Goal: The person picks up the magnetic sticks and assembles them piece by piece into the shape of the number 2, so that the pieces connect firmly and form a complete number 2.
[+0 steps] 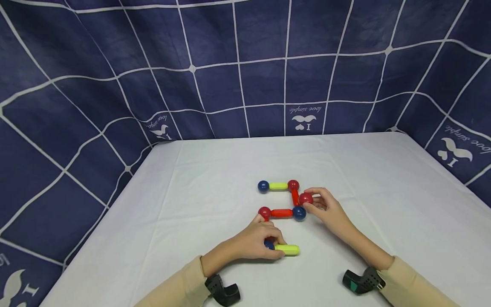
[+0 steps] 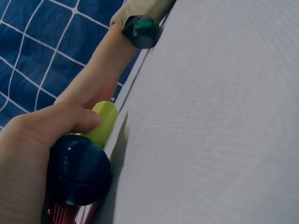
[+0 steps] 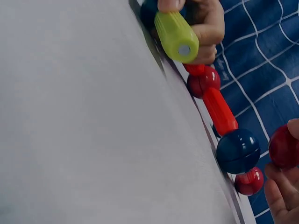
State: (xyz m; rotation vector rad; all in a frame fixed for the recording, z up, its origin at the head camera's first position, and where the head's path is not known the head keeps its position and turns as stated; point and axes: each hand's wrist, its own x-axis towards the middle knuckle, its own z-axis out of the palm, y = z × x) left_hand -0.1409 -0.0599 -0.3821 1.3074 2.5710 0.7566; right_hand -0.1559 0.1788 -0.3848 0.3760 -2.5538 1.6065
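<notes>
My left hand (image 1: 251, 241) pinches a yellow-green magnetic rod (image 1: 290, 250) near its blue ball (image 2: 79, 170); the rod's far end is free, with a metal disc showing in the right wrist view. A partly hidden red rod (image 2: 64, 212) runs from that ball towards a red ball (image 1: 264, 212). From there a red rod (image 1: 281, 213) leads to a blue ball (image 1: 299, 213), then another red rod (image 1: 295, 197) to a red ball (image 1: 293, 184). Between the fingertips of my right hand (image 1: 331, 213) is a loose red ball (image 1: 305, 198), beside the chain.
A yellow-green rod (image 1: 278, 186) and a blue ball (image 1: 263, 186) form the chain's far end. Everything lies on a white cloth-covered table (image 1: 203, 179). Behind and at the sides hangs a navy curtain (image 1: 215, 42) with white grid lines.
</notes>
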